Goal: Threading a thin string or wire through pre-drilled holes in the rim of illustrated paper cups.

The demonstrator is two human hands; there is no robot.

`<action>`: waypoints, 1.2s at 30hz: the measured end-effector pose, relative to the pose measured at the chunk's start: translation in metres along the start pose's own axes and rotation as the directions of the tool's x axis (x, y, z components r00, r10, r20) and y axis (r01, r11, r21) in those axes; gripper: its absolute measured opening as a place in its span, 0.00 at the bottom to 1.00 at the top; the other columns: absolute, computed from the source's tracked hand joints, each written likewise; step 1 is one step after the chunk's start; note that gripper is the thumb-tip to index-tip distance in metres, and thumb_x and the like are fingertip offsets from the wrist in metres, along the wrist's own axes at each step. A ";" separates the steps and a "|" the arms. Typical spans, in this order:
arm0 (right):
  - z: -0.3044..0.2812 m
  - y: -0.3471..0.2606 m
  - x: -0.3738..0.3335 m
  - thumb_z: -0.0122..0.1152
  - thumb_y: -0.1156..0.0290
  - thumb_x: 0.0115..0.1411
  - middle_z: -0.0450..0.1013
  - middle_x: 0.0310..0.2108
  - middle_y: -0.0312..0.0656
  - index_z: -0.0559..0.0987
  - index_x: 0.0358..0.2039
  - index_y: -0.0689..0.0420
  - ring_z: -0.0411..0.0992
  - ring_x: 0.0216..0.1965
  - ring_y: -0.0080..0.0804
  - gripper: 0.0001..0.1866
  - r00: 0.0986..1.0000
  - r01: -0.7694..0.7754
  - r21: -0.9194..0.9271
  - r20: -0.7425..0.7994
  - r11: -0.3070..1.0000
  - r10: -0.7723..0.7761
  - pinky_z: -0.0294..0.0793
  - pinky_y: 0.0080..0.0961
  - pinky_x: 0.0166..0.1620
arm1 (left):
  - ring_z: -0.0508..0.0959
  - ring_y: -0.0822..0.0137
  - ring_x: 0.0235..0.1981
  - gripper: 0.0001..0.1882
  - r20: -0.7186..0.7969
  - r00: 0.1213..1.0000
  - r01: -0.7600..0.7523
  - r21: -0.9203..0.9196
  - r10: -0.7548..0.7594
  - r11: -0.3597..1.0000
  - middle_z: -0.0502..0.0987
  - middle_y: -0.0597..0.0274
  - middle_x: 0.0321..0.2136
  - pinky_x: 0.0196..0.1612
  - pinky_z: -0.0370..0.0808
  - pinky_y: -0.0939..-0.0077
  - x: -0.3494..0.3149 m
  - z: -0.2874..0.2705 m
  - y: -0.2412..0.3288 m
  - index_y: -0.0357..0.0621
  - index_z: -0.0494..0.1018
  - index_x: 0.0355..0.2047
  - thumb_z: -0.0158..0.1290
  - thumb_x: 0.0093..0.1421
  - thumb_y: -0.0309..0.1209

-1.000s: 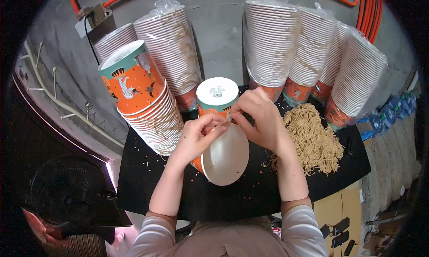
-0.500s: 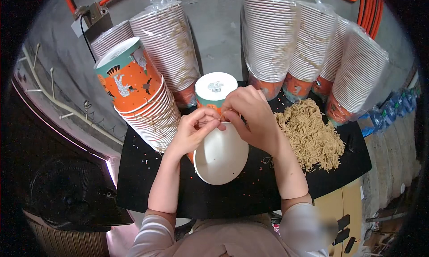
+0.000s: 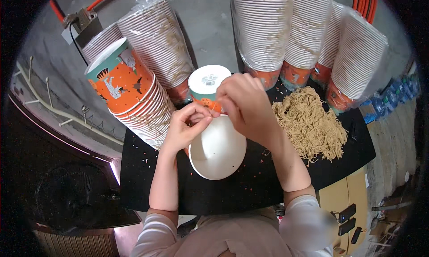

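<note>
A white-lined paper bucket (image 3: 218, 152) is tipped on its side, its mouth toward me, with small dark holes in its wall. At its upper rim my left hand (image 3: 182, 128) is closed, thumb and fingertips pinched together. My right hand (image 3: 246, 106) is closed just above and right of the rim, knuckles up. What the fingertips of either hand hold is too small to make out. Right behind them stands an upside-down bucket (image 3: 210, 78) with a green and orange side. A loose heap of tan twine (image 3: 310, 125) lies right of my right forearm.
On the left leans a tall stack of nested orange buckets (image 3: 123, 87) with twine on their rims. Plastic-wrapped bucket stacks (image 3: 261, 33) line the grey wall. Small bits dot the black table (image 3: 201, 199). A dark fan (image 3: 73, 194) stands lower left, cardboard (image 3: 337, 194) lower right.
My right hand has risen slightly from the bucket's rim and moved a little apart from my left fingertips. The whole view has shifted slightly; the left hand stays pinched at the rim.
</note>
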State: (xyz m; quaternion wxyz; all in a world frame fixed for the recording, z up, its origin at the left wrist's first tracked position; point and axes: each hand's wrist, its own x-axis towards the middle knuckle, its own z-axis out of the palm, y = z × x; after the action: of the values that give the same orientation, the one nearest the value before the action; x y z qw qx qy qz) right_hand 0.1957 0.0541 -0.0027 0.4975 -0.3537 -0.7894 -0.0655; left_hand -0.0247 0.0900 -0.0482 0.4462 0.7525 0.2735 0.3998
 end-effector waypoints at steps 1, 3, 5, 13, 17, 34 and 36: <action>0.000 0.002 0.000 0.60 0.73 0.58 0.71 0.35 0.40 0.75 0.34 0.55 0.69 0.40 0.43 0.04 0.998 -0.004 -0.003 -0.061 1.000 0.004 0.64 0.38 0.43 | 0.81 0.74 0.40 0.03 -0.010 1.000 0.014 -0.073 -0.015 0.997 0.84 0.53 0.39 0.45 0.78 0.78 0.000 0.001 0.000 0.35 0.72 0.36 0.55 0.63 0.18; 0.000 0.004 0.000 0.59 0.73 0.59 0.71 0.35 0.41 0.75 0.35 0.55 0.70 0.39 0.44 0.04 0.996 -0.003 0.028 -0.091 1.000 0.006 0.65 0.38 0.42 | 0.81 0.73 0.41 0.04 0.009 1.000 -0.009 -0.078 0.010 0.997 0.84 0.51 0.40 0.46 0.79 0.77 0.000 0.003 -0.004 0.35 0.71 0.33 0.55 0.61 0.17; 0.000 0.004 0.000 0.58 0.73 0.60 0.71 0.36 0.41 0.74 0.35 0.55 0.70 0.39 0.45 0.03 0.994 -0.011 0.054 -0.111 0.999 0.017 0.65 0.38 0.42 | 0.82 0.72 0.42 0.05 0.026 0.999 -0.021 -0.065 0.023 0.998 0.83 0.48 0.42 0.47 0.80 0.75 0.000 0.002 -0.006 0.36 0.70 0.31 0.55 0.59 0.16; -0.004 0.001 0.000 0.58 0.73 0.62 0.71 0.35 0.42 0.75 0.35 0.56 0.72 0.38 0.45 0.02 0.985 -0.082 0.047 -0.150 0.996 0.088 0.67 0.38 0.41 | 0.83 0.65 0.46 0.07 0.037 0.998 0.048 -0.062 -0.045 0.997 0.82 0.43 0.43 0.52 0.80 0.68 0.002 -0.006 -0.003 0.36 0.68 0.29 0.55 0.55 0.14; -0.004 0.001 -0.001 0.60 0.74 0.61 0.72 0.34 0.43 0.76 0.34 0.57 0.73 0.36 0.45 0.03 0.978 -0.120 0.104 -0.159 0.987 0.135 0.70 0.36 0.39 | 0.83 0.67 0.45 0.07 0.015 0.997 0.082 -0.068 -0.081 0.994 0.83 0.44 0.43 0.51 0.80 0.71 0.002 -0.009 -0.002 0.36 0.68 0.28 0.55 0.55 0.15; -0.054 0.004 -0.004 0.49 0.68 0.72 0.69 0.37 0.37 0.74 0.50 0.66 0.62 0.31 0.22 0.15 0.854 -0.238 0.956 0.290 -0.171 0.432 0.62 0.20 0.35 | 0.82 0.68 0.46 0.09 -0.128 0.963 0.258 0.183 -0.237 0.949 0.81 0.57 0.43 0.49 0.78 0.75 -0.002 -0.025 -0.018 0.38 0.74 0.38 0.59 0.57 0.18; -0.038 0.000 -0.001 0.50 0.67 0.71 0.69 0.38 0.36 0.72 0.52 0.66 0.63 0.33 0.23 0.16 0.840 -0.264 0.927 0.357 -0.266 0.409 0.62 0.21 0.36 | 0.81 0.65 0.44 0.12 -0.244 0.969 0.086 0.495 0.043 0.865 0.81 0.55 0.41 0.48 0.77 0.73 -0.009 -0.018 -0.006 0.37 0.76 0.40 0.63 0.54 0.22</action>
State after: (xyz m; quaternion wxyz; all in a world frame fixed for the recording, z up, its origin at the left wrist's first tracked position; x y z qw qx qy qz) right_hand 0.2240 0.0367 0.0151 0.6206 -0.0597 -0.4028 0.6701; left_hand -0.0447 0.0942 -0.0517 0.2022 0.7836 0.4298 0.4005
